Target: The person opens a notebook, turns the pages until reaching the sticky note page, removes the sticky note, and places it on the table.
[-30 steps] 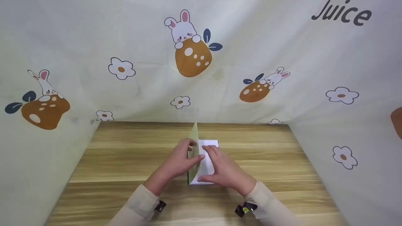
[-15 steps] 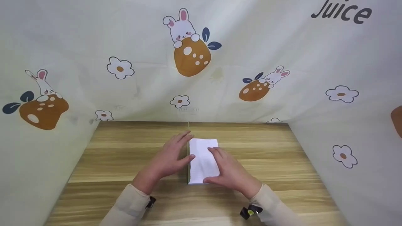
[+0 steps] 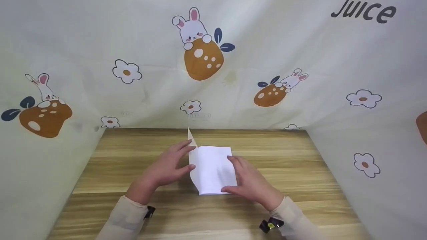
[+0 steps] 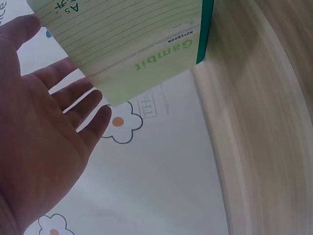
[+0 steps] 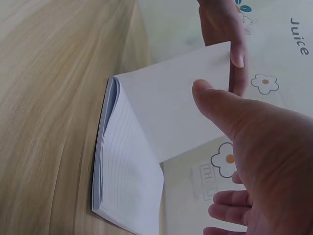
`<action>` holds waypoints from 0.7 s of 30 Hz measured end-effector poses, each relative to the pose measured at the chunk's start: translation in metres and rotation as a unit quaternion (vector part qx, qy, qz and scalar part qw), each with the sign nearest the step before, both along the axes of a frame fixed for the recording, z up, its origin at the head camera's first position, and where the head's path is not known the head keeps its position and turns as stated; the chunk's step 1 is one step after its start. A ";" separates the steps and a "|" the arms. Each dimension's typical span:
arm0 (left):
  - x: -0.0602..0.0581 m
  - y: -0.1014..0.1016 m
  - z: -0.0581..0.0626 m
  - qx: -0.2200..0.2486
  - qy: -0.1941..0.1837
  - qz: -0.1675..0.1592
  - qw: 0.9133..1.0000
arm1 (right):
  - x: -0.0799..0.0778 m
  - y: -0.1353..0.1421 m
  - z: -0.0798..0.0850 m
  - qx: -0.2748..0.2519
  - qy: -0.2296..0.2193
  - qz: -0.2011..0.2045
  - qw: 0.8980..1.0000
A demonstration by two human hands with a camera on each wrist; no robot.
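A notebook (image 3: 215, 171) lies on the table with its white lined pages showing. Its cover (image 3: 194, 156) stands up at the left side, leaning outward; the outer face is pale green, printed with "Gambit NOTEBOOK", beside a dark green spine (image 4: 205, 34) in the left wrist view. My left hand (image 3: 166, 166) is at the cover's free edge, fingers extended and fingertips right at that edge. At the notebook's right edge is my right hand (image 3: 252, 181), fingers near the far part of the edge and thumb by the near corner. Its thumb (image 5: 215, 100) overlaps the raised cover in the right wrist view.
The wood-grain table (image 3: 133, 143) extends around the notebook on both sides. Pale cloth walls (image 3: 150, 93) printed with rabbits and flowers enclose the back and sides. Black clips (image 3: 272, 225) sit at the sleeve cuffs.
The cover has swung from leaning over the pages, through upright, to leaning left, uncovering the page. My left hand has moved left with it; my right hand has shifted slightly right.
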State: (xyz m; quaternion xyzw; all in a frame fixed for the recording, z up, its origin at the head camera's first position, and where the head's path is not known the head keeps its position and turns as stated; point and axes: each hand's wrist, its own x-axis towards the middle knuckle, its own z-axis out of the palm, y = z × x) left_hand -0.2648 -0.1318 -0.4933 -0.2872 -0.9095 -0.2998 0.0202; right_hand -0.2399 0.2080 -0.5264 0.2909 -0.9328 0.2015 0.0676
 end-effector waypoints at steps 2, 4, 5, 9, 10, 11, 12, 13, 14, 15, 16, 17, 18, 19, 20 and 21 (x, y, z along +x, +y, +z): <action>0.001 -0.003 0.001 -0.004 -0.009 0.010 1.000 | 0.000 0.002 0.000 0.000 0.000 0.000 1.000; 0.000 -0.005 0.001 -0.012 -0.015 0.022 1.000 | 0.001 0.003 0.000 0.004 0.006 0.001 1.000; 0.000 -0.007 0.001 -0.018 -0.017 0.029 0.999 | 0.001 0.004 0.000 0.005 0.008 0.001 1.000; -0.001 -0.012 -0.001 -0.045 -0.027 0.060 0.997 | 0.001 0.007 -0.001 0.007 0.013 0.000 1.000; 0.000 -0.014 -0.002 -0.051 -0.032 0.067 0.996 | 0.001 0.007 -0.001 0.006 0.012 -0.001 1.000; 0.000 -0.015 -0.003 -0.058 -0.037 0.074 0.995 | 0.002 0.008 -0.001 0.005 0.009 -0.002 1.000; 0.000 -0.017 -0.005 -0.065 -0.043 0.080 0.994 | 0.002 0.009 -0.002 0.006 0.008 -0.002 1.000; 0.001 -0.018 -0.006 -0.072 -0.051 0.087 0.992 | 0.002 0.010 -0.003 0.007 0.006 -0.003 1.000; 0.001 -0.019 -0.008 -0.078 -0.055 0.091 0.991 | 0.002 0.010 -0.003 0.008 0.002 -0.005 1.000; 0.002 -0.020 -0.010 -0.084 -0.059 0.095 0.990 | 0.003 0.011 -0.004 0.007 -0.002 -0.006 1.000; 0.002 -0.021 -0.012 -0.092 -0.061 0.098 0.989 | 0.003 0.012 -0.005 0.005 -0.006 -0.007 1.000; 0.003 -0.021 -0.014 -0.101 -0.063 0.102 0.988 | 0.003 0.012 -0.006 0.003 -0.010 -0.008 1.000; 0.003 -0.021 -0.016 -0.109 -0.065 0.105 0.986 | 0.003 0.013 -0.006 0.001 -0.013 -0.010 1.000; 0.003 -0.021 -0.019 -0.116 -0.067 0.108 0.985 | 0.004 0.013 -0.006 0.000 -0.016 -0.011 1.000; 0.002 -0.020 -0.022 -0.125 -0.068 0.110 0.984 | 0.004 0.014 -0.007 -0.001 -0.018 -0.011 1.000; 0.001 -0.020 -0.025 -0.133 -0.071 0.112 0.982 | 0.004 0.014 -0.007 -0.003 -0.018 -0.011 1.000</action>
